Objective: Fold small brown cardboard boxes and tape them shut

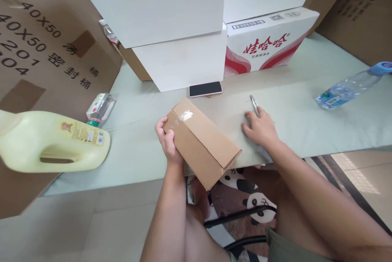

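Note:
My left hand (167, 141) is closed on the left end of a small brown cardboard box (205, 141). Clear tape shines near the box's far end. The box slants over the table's front edge, its near corner beyond the tabletop. To the right of it, my right hand (260, 127) rests low on the cloth with thumb and fingers apart. A slim silvery tool (253, 103) lies at its fingertips, partly covered by them; its exact kind is unclear.
Behind the box lies a phone (205, 89) against stacked white boxes (183, 58). A red-and-white carton (269, 43) stands beside them. A water bottle (346, 88) is at right. At left are a yellow jug (61, 139), a small clear bottle (100, 109) and a large carton (55, 41).

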The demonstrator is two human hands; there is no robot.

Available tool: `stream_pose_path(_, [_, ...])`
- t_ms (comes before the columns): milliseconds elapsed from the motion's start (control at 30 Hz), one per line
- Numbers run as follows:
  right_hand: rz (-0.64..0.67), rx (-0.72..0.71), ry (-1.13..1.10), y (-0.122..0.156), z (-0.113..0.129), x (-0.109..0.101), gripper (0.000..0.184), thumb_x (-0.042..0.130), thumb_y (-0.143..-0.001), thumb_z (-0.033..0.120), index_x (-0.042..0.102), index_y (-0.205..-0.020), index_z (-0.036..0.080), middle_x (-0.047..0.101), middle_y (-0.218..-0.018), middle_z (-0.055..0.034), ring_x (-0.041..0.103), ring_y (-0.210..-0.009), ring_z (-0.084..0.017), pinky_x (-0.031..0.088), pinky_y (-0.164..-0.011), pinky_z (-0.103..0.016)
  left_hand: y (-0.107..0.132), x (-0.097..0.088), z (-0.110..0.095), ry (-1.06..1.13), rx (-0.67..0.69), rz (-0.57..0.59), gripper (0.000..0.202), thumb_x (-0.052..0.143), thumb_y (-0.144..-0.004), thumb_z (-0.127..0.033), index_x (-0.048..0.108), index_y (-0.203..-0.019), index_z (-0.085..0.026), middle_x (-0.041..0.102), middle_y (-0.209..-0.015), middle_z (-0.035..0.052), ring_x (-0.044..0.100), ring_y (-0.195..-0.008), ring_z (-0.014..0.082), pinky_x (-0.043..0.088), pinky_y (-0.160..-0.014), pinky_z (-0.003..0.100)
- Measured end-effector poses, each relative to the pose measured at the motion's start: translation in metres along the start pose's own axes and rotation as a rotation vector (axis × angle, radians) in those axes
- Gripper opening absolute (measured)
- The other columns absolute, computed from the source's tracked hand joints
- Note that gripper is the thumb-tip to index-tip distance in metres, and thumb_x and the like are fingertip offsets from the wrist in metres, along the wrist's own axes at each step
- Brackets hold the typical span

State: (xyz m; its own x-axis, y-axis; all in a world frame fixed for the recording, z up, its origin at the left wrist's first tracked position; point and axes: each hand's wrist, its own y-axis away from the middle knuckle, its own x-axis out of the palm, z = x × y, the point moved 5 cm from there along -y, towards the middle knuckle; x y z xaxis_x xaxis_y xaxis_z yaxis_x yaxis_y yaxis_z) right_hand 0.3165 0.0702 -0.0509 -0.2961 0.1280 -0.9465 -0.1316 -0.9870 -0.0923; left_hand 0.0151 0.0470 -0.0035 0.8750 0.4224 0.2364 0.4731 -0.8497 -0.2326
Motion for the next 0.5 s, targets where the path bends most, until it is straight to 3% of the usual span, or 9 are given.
stream_pose_path(167, [0.001,-0.026,-0.09,-0.006,-0.0015,-0.0017,0.042,0.049,-0.085,0.022,0.066,-0.124,0.015,0.051,-0.142,-0.0224,0.054,-0.126,-0.039,0.046,-0.102,-0.052,0.0001,0.0015,-0.0043,-0.025,0.035,-0.007,0.033,0.053,-0.08,-0.034,0.056,-0.11,-0.022,0.061,-0.109,0.0063,0.057,-0.091,0.0196,0.045,-0.076,0.031])
stream_pose_path(267, [0.001,-0.042,-0.194,-0.0078,0.0009,-0.0036,0.044,0.044,-0.083,0.014,0.067,-0.121,0.015,0.062,-0.127,-0.0187,0.062,-0.114,-0.033,0.05,-0.098,-0.046,-0.0003,0.002,-0.0044,-0.022,0.029,-0.016,0.033,0.053,-0.08,-0.034,0.056,-0.11,-0.022,0.06,-0.11,0.0062,0.057,-0.092,0.0196,0.045,-0.077,0.031])
stream_pose_path(500, [0.038,-0.074,-0.213,-0.0071,0.0063,-0.003,0.044,0.042,-0.082,0.011,0.067,-0.118,0.015,0.067,-0.119,-0.0161,0.063,-0.11,-0.031,0.05,-0.095,-0.042,-0.0002,0.0014,-0.002,-0.006,0.02,-0.009,0.033,0.053,-0.081,-0.034,0.056,-0.111,-0.022,0.06,-0.11,0.0063,0.057,-0.091,0.019,0.045,-0.076,0.03])
